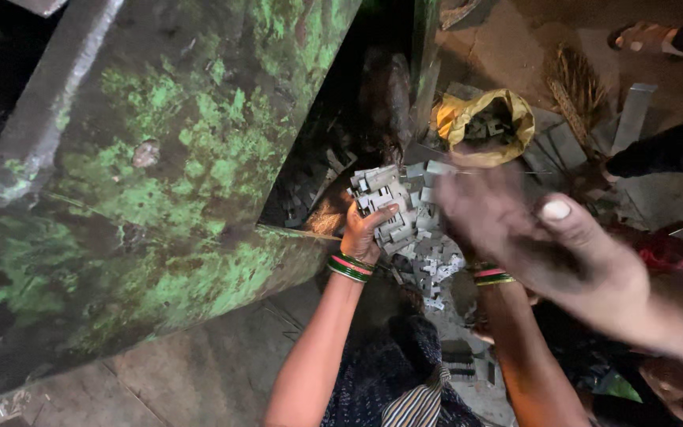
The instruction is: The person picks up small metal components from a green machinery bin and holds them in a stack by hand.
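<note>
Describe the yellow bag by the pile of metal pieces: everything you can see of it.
The yellow bag sits on the ground at upper right, beyond the pile of metal pieces. It looks like crumpled, dirty plastic, its mouth rolled open, with small grey metal pieces inside. No hand touches it; a broom lies just to its right.

machine body [160,158]: mottled green, worn | bag [488,119]: yellow | metal pieces [393,205]: grey | bangles [349,267]: green, red

Left grip [367,225] clenched, arm outstretched
</note>
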